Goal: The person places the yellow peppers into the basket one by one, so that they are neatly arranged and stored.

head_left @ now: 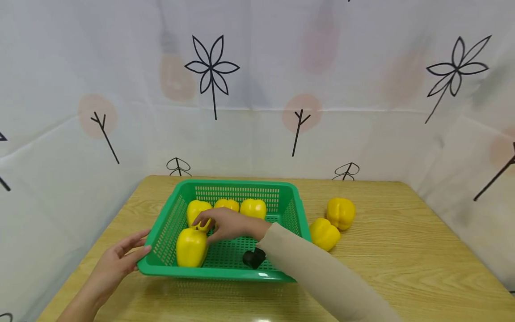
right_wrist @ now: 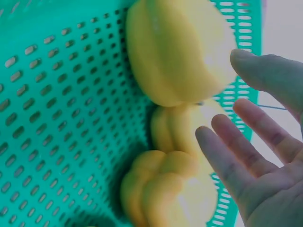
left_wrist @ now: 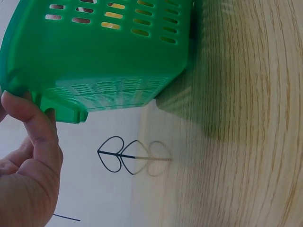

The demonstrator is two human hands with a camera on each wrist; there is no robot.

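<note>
My left hand (head_left: 114, 264) grips the front left corner of a green plastic basket (head_left: 225, 273), thumb over the rim. In the left wrist view, its fingers (left_wrist: 43, 127) curl at the rim. My right hand (head_left: 229, 223) is inside the basket, over a yellow bell pepper (head_left: 191, 248) standing at the front left. The right wrist view shows its fingers spread and loosely bent, with the thumb (right_wrist: 258, 68) right at the edge of a large pepper (right_wrist: 177, 52). More yellow peppers (head_left: 252, 208) line the basket's back side, one partly hidden behind my right hand.
Two yellow bell peppers (head_left: 340, 213) lie touching on the wooden table (head_left: 402, 250), just right of the basket. A black device (head_left: 253, 258) sits below my right wrist. Behind the table hangs a white cloth (head_left: 257, 147) printed with plants.
</note>
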